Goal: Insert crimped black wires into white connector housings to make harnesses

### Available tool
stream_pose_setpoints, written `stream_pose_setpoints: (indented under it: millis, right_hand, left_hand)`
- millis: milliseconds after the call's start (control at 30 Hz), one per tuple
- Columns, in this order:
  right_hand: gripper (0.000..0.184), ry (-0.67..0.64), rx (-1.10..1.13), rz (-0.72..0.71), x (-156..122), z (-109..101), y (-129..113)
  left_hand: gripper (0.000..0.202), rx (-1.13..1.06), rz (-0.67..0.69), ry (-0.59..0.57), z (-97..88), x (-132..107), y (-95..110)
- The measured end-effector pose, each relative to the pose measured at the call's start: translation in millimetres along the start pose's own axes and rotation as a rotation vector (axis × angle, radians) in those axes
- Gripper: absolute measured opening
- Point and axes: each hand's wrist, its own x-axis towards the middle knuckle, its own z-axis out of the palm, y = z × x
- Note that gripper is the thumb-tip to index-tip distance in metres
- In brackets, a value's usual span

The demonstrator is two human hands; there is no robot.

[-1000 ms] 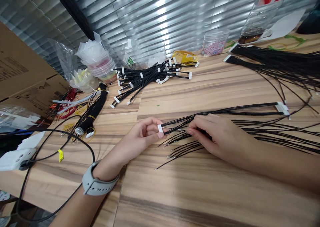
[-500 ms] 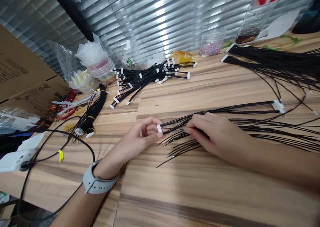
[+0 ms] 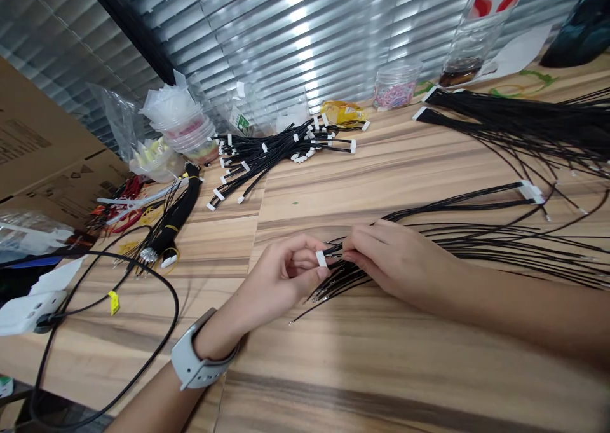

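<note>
My left hand (image 3: pixel 290 271) pinches a small white connector (image 3: pixel 321 259) between thumb and fingers. Black wires run from that connector to the right, under my right hand (image 3: pixel 381 255). The right fingers are closed on a black wire just beside the connector; its tip is hidden by them. Beneath both hands lie loose black wires (image 3: pixel 476 248) with bare metal terminals at their left ends. The wires from the held connector lead to another white connector (image 3: pixel 531 192) on the table to the right.
Finished-looking black cables with white connectors (image 3: pixel 281 144) are piled behind my hands. More black wires (image 3: pixel 524 121) lie at the back right, near a bottle (image 3: pixel 476 39) and a clear jar (image 3: pixel 395 88). A tied wire bundle (image 3: pixel 176 220) and a power cord (image 3: pixel 177 293) are on the left.
My left hand has moved right with the connector, closing the gap to my right hand. The right fingers now sit right beside the connector, and the wires behind bow upward more.
</note>
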Motion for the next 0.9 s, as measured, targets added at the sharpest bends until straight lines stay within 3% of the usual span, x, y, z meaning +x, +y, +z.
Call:
stream_pose_setpoints:
  millis: [333,767,900]
  right_hand:
    - [0.021,0.032,0.005,-0.104,-3,2,1]
    - [0.021,-0.019,0.150,-0.059,-3,0,0]
    - [0.019,-0.012,0.183,0.010,0,-4,-2]
  left_hand:
    - [0.014,0.039,0.006,0.018,8.5,-2,-2]
    - [0.012,0.111,0.041,0.028,11.5,-5,-1]
    - [0.016,0.005,0.021,0.050,6.2,-2,-2]
